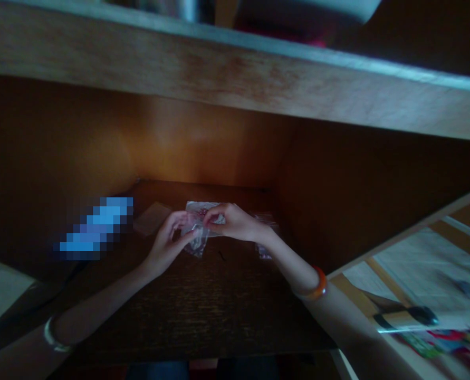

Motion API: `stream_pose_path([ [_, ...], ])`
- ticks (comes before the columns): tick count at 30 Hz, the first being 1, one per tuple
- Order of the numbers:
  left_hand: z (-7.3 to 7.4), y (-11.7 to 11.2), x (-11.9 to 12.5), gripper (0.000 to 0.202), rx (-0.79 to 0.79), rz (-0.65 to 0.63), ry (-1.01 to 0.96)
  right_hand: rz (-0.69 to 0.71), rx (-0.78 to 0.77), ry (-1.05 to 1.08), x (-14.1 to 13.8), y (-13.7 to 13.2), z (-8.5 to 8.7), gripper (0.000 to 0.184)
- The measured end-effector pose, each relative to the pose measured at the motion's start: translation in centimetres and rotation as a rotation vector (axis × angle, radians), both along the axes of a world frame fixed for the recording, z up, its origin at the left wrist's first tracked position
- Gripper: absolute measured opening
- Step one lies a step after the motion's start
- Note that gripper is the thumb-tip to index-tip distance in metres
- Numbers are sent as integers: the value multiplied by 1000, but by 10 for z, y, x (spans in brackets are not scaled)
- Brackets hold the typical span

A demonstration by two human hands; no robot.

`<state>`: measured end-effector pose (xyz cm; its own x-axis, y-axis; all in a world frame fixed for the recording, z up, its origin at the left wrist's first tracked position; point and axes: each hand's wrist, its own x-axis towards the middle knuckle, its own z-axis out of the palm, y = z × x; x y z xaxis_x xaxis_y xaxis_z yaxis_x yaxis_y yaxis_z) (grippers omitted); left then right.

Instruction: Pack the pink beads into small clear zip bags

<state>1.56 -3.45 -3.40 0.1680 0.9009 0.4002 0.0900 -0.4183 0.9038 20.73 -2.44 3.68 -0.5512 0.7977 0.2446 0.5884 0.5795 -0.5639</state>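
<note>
My left hand (168, 244) holds a small clear plastic bag (197, 243) between thumb and fingers, low over the dark wooden surface. My right hand (235, 221) is closed in a pinch right beside the bag's upper part. Reddish specks show near those fingertips, too small to name, and what the right hand pinches I cannot make out. Behind the hands lies another clear packet (205, 205), partly covered by them. A flat, pale, see-through packet (152, 219) rests left of my left hand. Under my right wrist, a further clear bag (265, 251) is partly hidden.
The dark wooden desktop (195, 306) lies inside a deep wooden recess, with a shelf edge (219, 68) overhead and panels on both sides. A lit, pixelated blue object (98, 227) stands at left, near a dark cable (66, 279). Blurred items show at lower right.
</note>
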Motion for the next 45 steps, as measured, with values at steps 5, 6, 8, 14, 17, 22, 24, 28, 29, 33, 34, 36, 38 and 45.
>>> stream_pose_path([
  [5, 5, -1, -1, 12, -43, 53, 29, 96, -156, 144, 14, 13, 1, 14],
  [6, 6, -1, 0, 12, -32, 56, 45, 96, -173, 157, 16, 14, 1, 14],
  [8, 6, -2, 0, 12, -10, 51, 65, 103, -212, 183, 19, 16, 1, 15],
  [14, 4, 0, -1, 14, 9, 63, 80, 98, -242, 160, 21, 20, -2, 15],
  [17, 3, 1, -1, 14, 4, 69, 74, 99, -228, 145, 20, 20, -2, 15],
  [22, 3, 0, -3, 15, 5, 88, 94, 74, -234, 118, 19, 17, -1, 15],
  [24, 3, -1, -3, 15, 19, 96, 113, 68, -218, 94, 19, 17, -1, 17],
  [28, 3, -1, -4, 12, 42, 87, 121, 74, -125, 52, 20, 17, -2, 15],
  [29, 3, 0, -4, 12, 42, 83, 115, 75, -105, 46, 20, 17, -2, 14],
  [33, 4, 0, -3, 13, 10, 84, 86, 86, -128, 87, 20, 17, 0, 11],
  [34, 4, 0, -2, 14, 2, 85, 84, 96, -162, 106, 20, 16, 0, 14],
  [36, 6, -1, -1, 15, -5, 85, 90, 122, -243, 136, 21, 16, 1, 20],
  [38, 7, -3, 0, 16, 3, 83, 107, 144, -290, 146, 21, 16, 1, 22],
  [45, 9, -4, 0, 16, 3, 96, 112, 138, -244, 64, 19, 18, -1, 16],
])
